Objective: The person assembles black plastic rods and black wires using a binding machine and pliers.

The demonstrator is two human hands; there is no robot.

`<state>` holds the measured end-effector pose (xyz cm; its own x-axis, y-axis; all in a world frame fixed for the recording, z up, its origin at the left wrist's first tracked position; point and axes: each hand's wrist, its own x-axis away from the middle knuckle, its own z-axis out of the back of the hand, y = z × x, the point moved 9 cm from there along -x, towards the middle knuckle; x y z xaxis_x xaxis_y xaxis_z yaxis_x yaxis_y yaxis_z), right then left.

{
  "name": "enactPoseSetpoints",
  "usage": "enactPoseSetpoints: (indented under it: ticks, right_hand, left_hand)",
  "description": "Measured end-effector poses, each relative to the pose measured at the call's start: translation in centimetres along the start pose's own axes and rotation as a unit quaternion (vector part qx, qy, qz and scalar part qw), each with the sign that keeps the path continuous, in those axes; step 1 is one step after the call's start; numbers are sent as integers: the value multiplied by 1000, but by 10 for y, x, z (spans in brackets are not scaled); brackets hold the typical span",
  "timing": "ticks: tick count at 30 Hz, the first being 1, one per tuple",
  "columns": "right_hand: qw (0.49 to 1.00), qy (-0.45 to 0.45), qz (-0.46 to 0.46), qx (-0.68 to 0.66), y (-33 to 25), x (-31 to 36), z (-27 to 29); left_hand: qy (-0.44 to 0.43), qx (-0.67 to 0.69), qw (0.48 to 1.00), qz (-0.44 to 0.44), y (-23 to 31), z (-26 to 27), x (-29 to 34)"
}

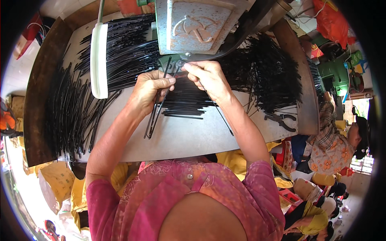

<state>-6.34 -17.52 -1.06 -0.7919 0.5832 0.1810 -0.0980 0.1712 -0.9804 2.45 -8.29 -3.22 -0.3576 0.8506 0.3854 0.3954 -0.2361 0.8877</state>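
Observation:
My left hand (155, 87) is closed in a pinch around a few thin black umbrella ribs (151, 122), whose lower ends hang down toward me over the table. My right hand (210, 78) pinches too, close by the small metal working point (179, 63) of the machine. A single black rib (220, 114) slants down from under the right palm, past the wrist. Both hands are just below the grey cast machine head (197, 30) with a raised umbrella emblem. Fingers hide the exact contact between rib tips and machine. Behind the hands lies a stack of ribs (185, 106).
Heaps of black ribs lie at left (76, 116) and right (273, 72) on the pale metal tabletop (193, 140). Black-handled pliers (282, 119) rest at the right edge. A white tube lamp (99, 62) hangs at left. Another person (331, 152) sits at a green machine on the right.

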Motion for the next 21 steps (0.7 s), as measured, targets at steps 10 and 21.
enactPoseSetpoints:
  ticks: [10,21]
  right_hand:
    - [996,0,-61,-69,10,8,-2]
    - [993,28,20,-113,5,1,-9]
  left_hand:
    - [-9,-33,999,-6,5,4,6]
    - [-17,35,998,-40,1,-9,-4]
